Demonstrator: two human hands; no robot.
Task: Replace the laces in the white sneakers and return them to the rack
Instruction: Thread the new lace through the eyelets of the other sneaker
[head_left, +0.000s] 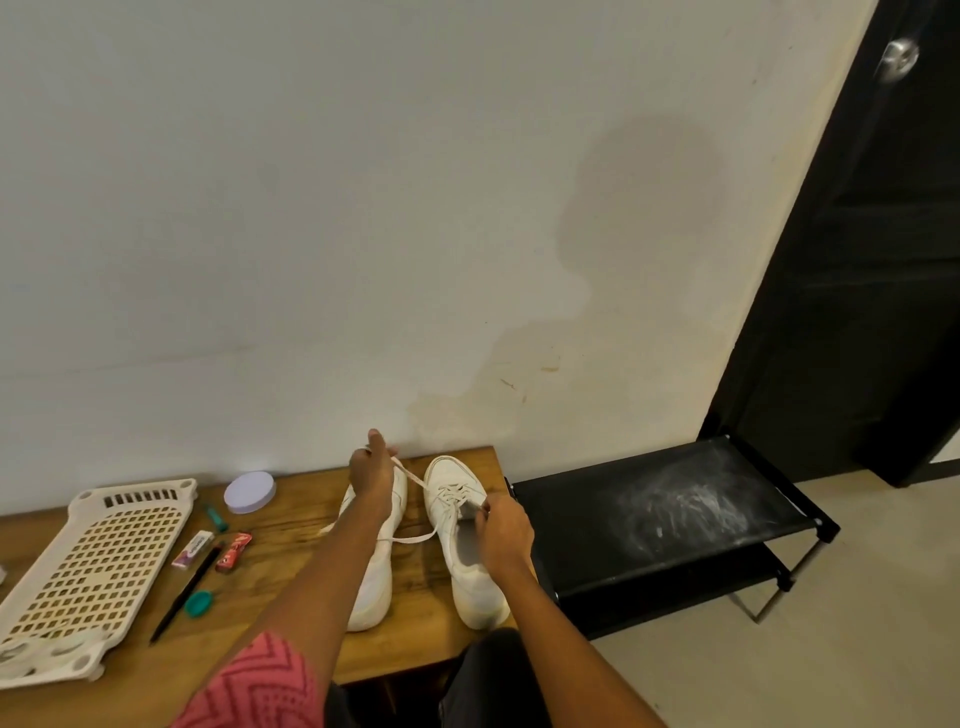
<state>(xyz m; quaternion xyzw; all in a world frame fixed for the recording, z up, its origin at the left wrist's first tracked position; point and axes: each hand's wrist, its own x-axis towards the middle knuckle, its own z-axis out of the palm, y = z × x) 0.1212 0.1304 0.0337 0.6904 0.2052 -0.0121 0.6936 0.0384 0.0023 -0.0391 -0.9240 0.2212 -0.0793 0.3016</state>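
My left hand (370, 470) is raised over the far end of the table (291, 530), near the wall (363, 208), with its fingers curled round a white lace (410, 475), which runs taut from my grip down to the eyelets of the right sneaker (462, 535). My right hand (504, 535) sits at that sneaker's opening, fingers curled and pinching the tongue or upper edge; I cannot tell which. Another stretch of lace crosses the wood between the two shoes. The left sneaker (376, 582) lies just beside the right one, mostly hidden under my left forearm, its heel toward me. Both shoes stand on the table with toes toward the wall. The black rack (675, 519) stands on the floor just right of the table, its top shelf dusted with white marks. Left of the sneakers lie a round white lid (250, 492), a green cap (198, 604), a black pen (184, 592), a small red wrapper (234, 552), a small white and purple box (193, 548) and a cream perforated tray (93, 577). A pink patterned sleeve (260, 686) covers my left upper arm. A black door (872, 234) stands beyond the rack.
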